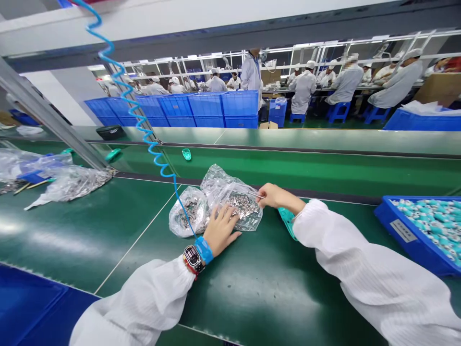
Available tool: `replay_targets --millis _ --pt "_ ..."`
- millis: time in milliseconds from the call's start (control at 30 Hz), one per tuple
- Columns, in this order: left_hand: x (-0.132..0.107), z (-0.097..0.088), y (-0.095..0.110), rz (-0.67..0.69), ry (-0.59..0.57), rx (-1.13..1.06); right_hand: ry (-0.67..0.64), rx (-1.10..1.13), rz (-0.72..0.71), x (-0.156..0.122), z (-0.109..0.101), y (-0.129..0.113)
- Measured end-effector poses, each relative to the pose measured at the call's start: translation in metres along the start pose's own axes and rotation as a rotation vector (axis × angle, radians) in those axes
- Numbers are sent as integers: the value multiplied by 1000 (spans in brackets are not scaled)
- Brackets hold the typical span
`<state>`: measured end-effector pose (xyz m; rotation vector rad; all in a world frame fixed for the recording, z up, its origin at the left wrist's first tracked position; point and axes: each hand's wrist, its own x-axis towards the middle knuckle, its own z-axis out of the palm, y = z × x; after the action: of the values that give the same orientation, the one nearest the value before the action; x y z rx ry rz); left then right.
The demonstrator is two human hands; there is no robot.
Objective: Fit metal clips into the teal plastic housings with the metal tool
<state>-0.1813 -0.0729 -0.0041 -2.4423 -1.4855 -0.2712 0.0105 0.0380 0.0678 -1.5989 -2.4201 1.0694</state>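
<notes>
Your left hand [221, 230] lies palm down, fingers spread, over a clear bag [236, 196] of metal parts [245, 206]; your right hand [274, 196] curls at its right edge, its grip unclear. The bag rests on the green table [252, 283], blue crates [208, 105] and white-coated workers [304, 90] beyond.

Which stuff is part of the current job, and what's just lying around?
In use, apparently:
clear bag of metal parts, left hand on it
thin rod in right hand
blue wrist strap

Probably lying about:
teal shell by right sleeve
black basket
blue bin, role unclear
</notes>
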Motion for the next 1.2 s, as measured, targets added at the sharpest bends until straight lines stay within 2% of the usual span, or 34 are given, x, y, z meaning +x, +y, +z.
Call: replay_targets --millis 100,233,467,600,700,800,967,1067,1200 --pt "0 10 -10 -50 -3 -66 130 -110 87 -14 -9 26" --pt "-1 7 -14 -57 57 -248 204 -220 211 -33 3 53" --pt "0 -5 -6 -89 110 -428 176 -205 288 -44 28 54" --pt "7 -13 0 -204 144 -294 171 -157 265 -40 31 58" --pt "16 -6 1 -333 115 -233 176 -122 261 -40 30 64" --pt "26 13 0 -401 40 -309 193 -75 266 -42 28 72" --pt "40 40 3 -358 -23 -547 207 18 265 -51 20 94" --pt "49 42 15 -292 -24 -633 210 67 274 -60 14 104" --pt "64 39 43 -165 -5 -730 232 116 286 -79 3 114"
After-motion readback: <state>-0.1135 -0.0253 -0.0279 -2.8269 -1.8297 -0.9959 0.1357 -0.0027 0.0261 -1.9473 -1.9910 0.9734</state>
